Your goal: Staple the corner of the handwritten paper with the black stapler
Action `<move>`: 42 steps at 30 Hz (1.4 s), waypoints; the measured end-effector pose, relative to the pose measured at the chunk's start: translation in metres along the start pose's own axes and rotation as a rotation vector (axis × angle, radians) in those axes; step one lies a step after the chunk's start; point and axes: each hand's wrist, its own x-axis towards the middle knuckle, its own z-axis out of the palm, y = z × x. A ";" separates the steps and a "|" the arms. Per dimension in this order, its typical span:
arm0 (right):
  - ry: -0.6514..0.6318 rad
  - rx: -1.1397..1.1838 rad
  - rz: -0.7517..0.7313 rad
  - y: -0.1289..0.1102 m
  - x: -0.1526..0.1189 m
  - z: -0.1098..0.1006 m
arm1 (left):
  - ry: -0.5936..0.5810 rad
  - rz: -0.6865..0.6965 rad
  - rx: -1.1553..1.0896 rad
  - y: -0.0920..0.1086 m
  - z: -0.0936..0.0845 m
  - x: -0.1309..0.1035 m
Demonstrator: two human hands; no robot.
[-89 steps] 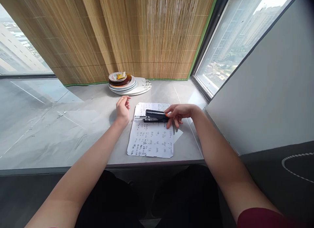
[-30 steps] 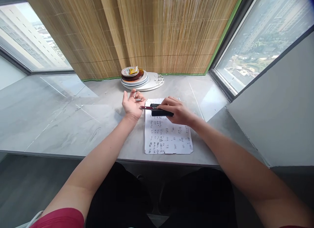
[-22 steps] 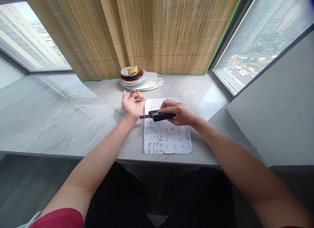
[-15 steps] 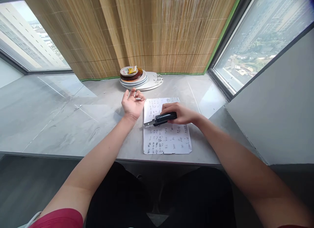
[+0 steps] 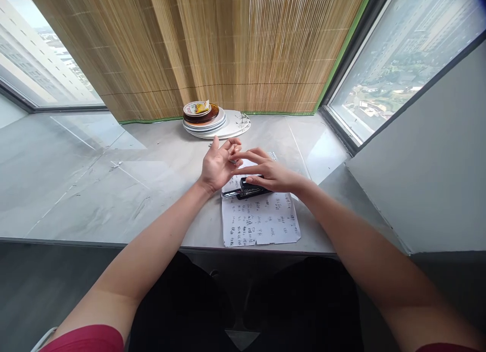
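Note:
A black stapler (image 5: pixel 253 191) lies opened on a handwritten sheet of paper (image 5: pixel 261 220), its metal magazine pointing left. My left hand (image 5: pixel 219 166) is turned palm up just left of the paper, fingers curled around a small light strip that looks like staples, mostly hidden. Over the stapler, my right hand (image 5: pixel 268 171) stretches its fingers toward the left fingertips, and the two hands meet or overlap there. The right thumb sits above the stapler; whether it touches the stapler cannot be told.
Behind the hands stands a stack of plates (image 5: pixel 205 120) with a small yellow packet (image 5: pixel 202 107) on top. A bamboo blind (image 5: pixel 212 48) hangs at the back, between two windows. Small white scraps (image 5: pixel 116 165) lie on the grey stone ledge (image 5: pixel 152 210) to the left.
My right hand has let go of the stapler, now lying on the paper, and has reached toward my left hand. My left hand has moved right, toward it.

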 end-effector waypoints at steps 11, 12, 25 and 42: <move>0.093 -0.071 0.009 0.001 0.001 0.002 | -0.041 0.067 0.156 -0.002 0.000 0.000; 0.094 -0.064 0.007 0.001 0.002 0.002 | -0.043 0.066 0.156 -0.003 0.000 0.000; 0.092 0.011 -0.030 0.000 0.002 0.003 | -0.053 0.026 0.150 -0.006 0.004 -0.003; 0.247 -0.480 1.065 0.094 -0.068 -0.052 | 0.546 0.227 1.661 -0.003 -0.068 0.025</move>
